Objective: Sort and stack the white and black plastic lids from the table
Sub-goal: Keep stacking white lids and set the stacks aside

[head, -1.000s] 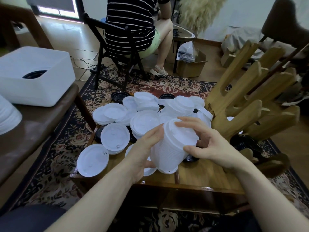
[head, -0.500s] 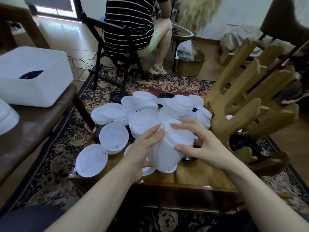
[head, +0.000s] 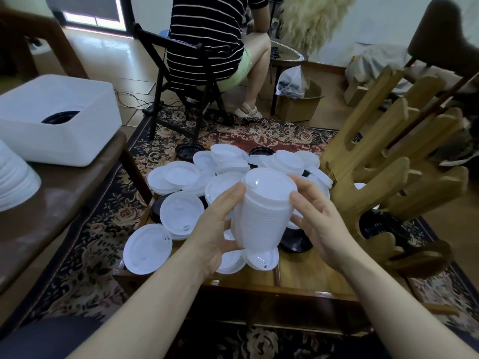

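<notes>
A tall nested stack of white lids (head: 264, 211) stands tilted above the low wooden table (head: 305, 275). My left hand (head: 217, 229) grips its left side, thumb near the top rim. My right hand (head: 318, 218) holds the right side with fingers curved round it. Loose white lids (head: 147, 250) lie scattered over the table. Black lids (head: 295, 240) peek out beneath them, with others at the far edge (head: 185, 150).
A wooden rack (head: 388, 177) stands at the table's right. A white bin (head: 59, 117) holding a black lid sits on the bench to the left, beside another white stack (head: 13, 182). A person sits on a folding chair (head: 181, 81) beyond the patterned rug.
The stack has been lifted slightly and turned more upright. My right hand slid from the top of the stack down to its right side.
</notes>
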Demonstrator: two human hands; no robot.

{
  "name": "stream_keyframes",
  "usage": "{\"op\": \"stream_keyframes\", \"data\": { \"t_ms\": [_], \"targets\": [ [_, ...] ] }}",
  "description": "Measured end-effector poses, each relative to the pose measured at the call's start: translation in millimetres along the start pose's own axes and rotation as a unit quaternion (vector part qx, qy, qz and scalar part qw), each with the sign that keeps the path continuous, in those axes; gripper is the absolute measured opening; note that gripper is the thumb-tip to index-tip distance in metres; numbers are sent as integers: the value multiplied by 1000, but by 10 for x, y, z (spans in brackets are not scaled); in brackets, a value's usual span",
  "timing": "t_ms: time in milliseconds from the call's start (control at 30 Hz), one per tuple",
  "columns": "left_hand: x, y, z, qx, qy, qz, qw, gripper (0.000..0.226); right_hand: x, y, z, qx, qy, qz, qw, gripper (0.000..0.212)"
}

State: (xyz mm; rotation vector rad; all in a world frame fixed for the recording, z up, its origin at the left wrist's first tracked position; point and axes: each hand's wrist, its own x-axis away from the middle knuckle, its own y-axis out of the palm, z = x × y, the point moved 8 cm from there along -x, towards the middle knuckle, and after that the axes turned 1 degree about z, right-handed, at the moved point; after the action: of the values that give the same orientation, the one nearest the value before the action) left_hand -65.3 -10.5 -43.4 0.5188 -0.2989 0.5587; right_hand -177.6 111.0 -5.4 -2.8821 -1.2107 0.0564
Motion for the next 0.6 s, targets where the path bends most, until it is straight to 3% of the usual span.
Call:
{"op": "stream_keyframes", "data": {
  "t_ms": [167, 333, 600],
  "targets": [
    [54, 56, 158, -26, 63, -55, 996, 45, 39, 235, 90, -28, 79, -74, 994, 67],
    [64, 39, 195, -37, 84, -53, 994, 50, 29, 286, 66, -39, 85, -72, 993, 94],
    [49, -16, 205, -62, 81, -43, 994, 38, 36, 330, 87, -47, 85, -71, 993, 79]
  ]
}}
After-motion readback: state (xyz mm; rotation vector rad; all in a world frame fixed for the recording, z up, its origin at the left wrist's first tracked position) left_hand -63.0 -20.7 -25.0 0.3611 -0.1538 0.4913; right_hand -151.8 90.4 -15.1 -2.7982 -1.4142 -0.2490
